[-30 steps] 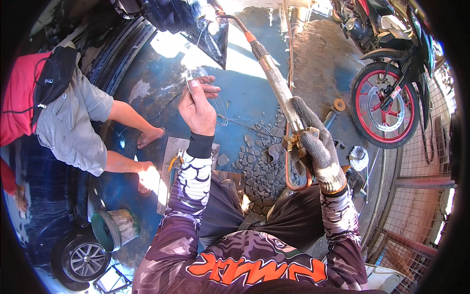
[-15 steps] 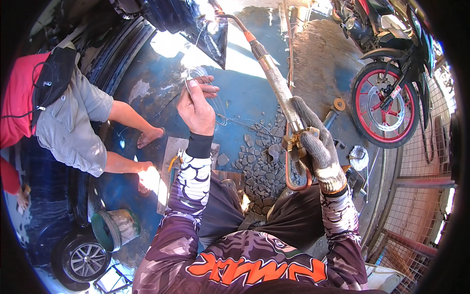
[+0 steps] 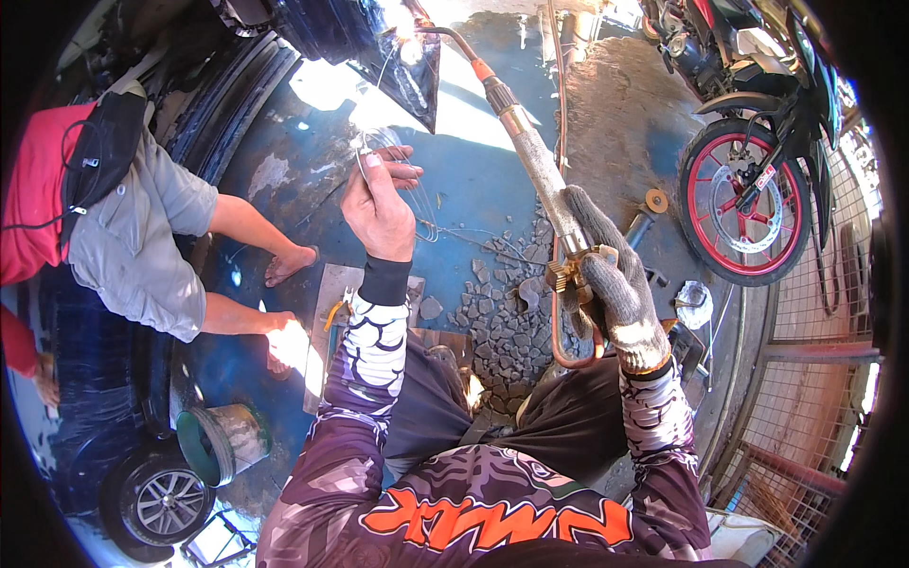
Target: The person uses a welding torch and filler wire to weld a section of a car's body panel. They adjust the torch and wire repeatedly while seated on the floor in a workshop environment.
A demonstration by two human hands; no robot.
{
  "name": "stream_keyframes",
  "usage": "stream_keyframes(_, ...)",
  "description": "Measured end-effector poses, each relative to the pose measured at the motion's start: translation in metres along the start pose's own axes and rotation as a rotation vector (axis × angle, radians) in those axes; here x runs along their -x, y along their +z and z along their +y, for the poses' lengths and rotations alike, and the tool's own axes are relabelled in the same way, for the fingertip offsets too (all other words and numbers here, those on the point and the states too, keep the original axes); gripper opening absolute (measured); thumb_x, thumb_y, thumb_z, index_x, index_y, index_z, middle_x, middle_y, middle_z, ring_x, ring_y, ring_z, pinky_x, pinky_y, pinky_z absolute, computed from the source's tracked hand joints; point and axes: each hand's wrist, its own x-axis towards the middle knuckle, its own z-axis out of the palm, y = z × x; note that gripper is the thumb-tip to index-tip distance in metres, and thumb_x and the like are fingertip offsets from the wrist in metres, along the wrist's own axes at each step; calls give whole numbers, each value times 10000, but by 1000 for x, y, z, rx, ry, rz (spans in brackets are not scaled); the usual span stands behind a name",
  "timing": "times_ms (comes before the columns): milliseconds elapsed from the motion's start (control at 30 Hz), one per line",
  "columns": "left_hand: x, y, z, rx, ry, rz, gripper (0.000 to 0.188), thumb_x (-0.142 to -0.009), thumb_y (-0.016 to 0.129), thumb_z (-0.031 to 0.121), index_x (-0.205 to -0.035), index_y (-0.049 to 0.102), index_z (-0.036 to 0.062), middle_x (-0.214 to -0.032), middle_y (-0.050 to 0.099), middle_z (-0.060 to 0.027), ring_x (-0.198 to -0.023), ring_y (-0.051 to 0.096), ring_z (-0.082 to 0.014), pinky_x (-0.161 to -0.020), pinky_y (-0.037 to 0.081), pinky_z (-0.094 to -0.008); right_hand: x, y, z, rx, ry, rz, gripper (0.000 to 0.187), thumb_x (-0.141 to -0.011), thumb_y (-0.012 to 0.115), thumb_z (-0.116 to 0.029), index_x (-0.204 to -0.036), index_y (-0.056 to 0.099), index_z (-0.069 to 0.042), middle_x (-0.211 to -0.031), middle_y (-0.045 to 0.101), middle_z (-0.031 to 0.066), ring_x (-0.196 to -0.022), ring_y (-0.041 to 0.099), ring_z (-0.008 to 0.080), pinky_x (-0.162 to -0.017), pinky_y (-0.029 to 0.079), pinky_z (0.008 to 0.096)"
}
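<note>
The bare left hand (image 3: 381,210) is pinching a thin wire (image 3: 363,151) — fingers clamped on it — and the wire is running upward from them toward a dark metal panel (image 3: 418,90). The gloved right hand (image 3: 615,295) is gripping a torch (image 3: 537,163), its fingers closing around the handle, the bent nozzle pointing up-left of them. Broken grey chips (image 3: 497,336) are lying left of and below those gloved fingers.

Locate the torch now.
In the head view, the torch is mostly right of centre, in the gloved right hand, its tip near the dark panel.
</note>
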Motion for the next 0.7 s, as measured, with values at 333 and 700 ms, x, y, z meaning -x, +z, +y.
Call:
stream_keyframes(333,-1,2,-2,-3,0,1,521,-1108,395,282,-837,669,-69,-1018,745,-194,-771,740,-244,-653,587,-320,-3,0,1,9,-21,-1,798,-972,667,-335,-1595,358,55,-1614,448,189,-1483,414,223,-1233,269,364)
stream_keyframes(700,1,-1,0,-2,13,-8,521,-1112,387,271,-852,671,-80,-1019,744,-190,-766,737,-244,-659,585,-320,0,3,-4,22,-1,4,794,-965,667,-320,-1598,361,48,-1619,444,185,-1479,418,219,-1232,271,358)
